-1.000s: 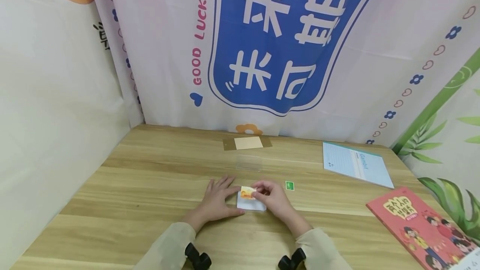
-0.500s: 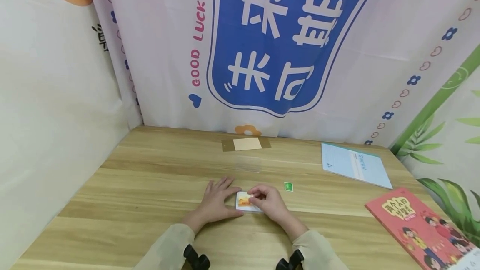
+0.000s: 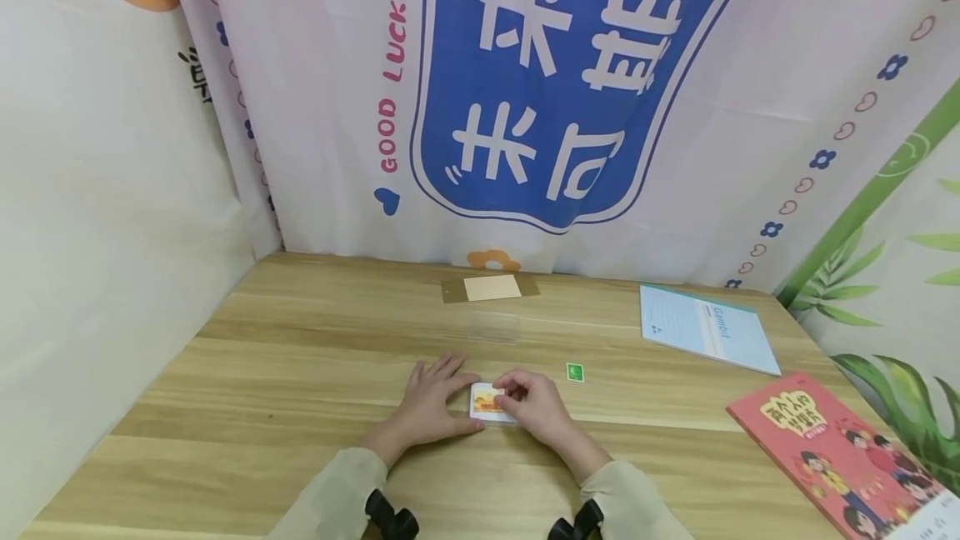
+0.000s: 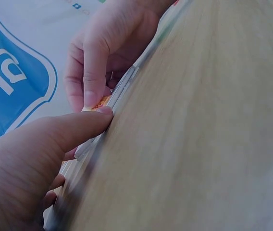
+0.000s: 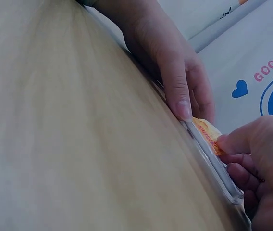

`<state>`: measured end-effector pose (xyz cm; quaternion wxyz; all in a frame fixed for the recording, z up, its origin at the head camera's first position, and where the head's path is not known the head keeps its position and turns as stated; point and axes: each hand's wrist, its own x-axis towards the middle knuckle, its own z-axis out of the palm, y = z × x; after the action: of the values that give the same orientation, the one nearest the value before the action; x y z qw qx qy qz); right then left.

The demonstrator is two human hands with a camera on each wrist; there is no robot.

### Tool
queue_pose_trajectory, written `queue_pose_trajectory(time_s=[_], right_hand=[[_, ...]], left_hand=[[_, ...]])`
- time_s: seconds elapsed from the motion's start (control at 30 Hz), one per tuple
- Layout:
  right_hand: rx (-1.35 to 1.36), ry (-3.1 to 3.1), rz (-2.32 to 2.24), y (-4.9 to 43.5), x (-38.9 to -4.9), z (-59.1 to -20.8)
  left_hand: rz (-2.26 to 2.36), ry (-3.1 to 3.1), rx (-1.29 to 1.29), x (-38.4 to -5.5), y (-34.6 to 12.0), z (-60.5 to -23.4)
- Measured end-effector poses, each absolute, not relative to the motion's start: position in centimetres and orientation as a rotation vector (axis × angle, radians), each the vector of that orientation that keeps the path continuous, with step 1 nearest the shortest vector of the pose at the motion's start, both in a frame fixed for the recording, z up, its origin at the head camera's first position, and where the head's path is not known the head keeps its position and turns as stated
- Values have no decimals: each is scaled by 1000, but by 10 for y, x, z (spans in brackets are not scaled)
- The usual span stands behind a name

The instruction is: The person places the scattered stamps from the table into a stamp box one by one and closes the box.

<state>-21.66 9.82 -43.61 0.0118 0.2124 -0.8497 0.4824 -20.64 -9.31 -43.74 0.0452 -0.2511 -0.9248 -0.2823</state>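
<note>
A flat white block with a clear layer under it (image 5: 212,162) lies on the table before the person. My left hand (image 3: 431,407) holds it at its left end, thumb on the near edge and index finger at the far corner. On its top lies a small orange and yellow picture label (image 3: 486,399), partly hidden by my right hand (image 3: 542,411). The right thumb and index finger pinch the label's right side. In the right wrist view the label's edge is slightly raised near those fingertips.
A small green square with a white border (image 3: 575,372) lies right of the hands. Beyond them are a clear sheet (image 3: 495,328) and a cream card (image 3: 492,288) on a brown strip. At the right lie a blue notebook (image 3: 708,327) and a red book (image 3: 832,440).
The label has come down from a raised tilt to lie over the block, squared nearer its left end. My right hand has lowered and shifted slightly left with it. The left hand stays.
</note>
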Motion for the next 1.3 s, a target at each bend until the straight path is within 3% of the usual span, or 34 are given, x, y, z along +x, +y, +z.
queue_pose_trajectory(time_s=[1.3], right_hand=[[659, -2630, 1348, 98, -216, -434]], left_hand=[[-854, -2827, -761, -207, -92, -437]])
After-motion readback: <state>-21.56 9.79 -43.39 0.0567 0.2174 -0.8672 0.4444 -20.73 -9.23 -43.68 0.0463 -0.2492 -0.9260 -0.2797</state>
